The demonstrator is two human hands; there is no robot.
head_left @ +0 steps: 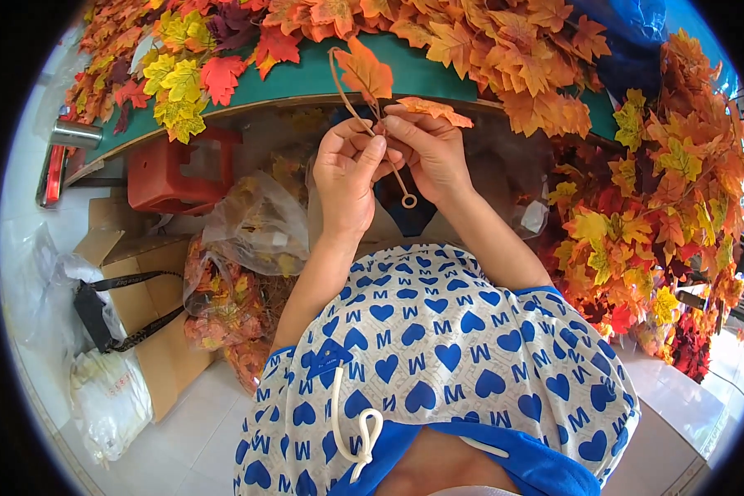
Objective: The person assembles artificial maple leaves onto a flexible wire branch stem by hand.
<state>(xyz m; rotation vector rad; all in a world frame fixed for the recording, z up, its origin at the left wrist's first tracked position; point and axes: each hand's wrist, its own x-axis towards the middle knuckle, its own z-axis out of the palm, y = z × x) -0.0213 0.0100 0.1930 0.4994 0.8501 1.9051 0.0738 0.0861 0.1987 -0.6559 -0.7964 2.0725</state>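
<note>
We count two orange fabric leaves and one thin tan stem between our two hands. Our left hand (349, 169) pinches the stem (391, 161) between thumb and forefinger, its grip clenched on it. Our right hand (428, 149) pinches the same stem just beside the left, with the flat leaf (435, 110) lying across its fingertips. The stem's long axis runs steeply from upper left to lower right, its small ring end (409, 201) hanging just below both grips. The upright leaf (365, 73) rises just above them. Beyond the grips, the green tabletop (306, 78) carries heaps of loose leaves (488, 41).
</note>
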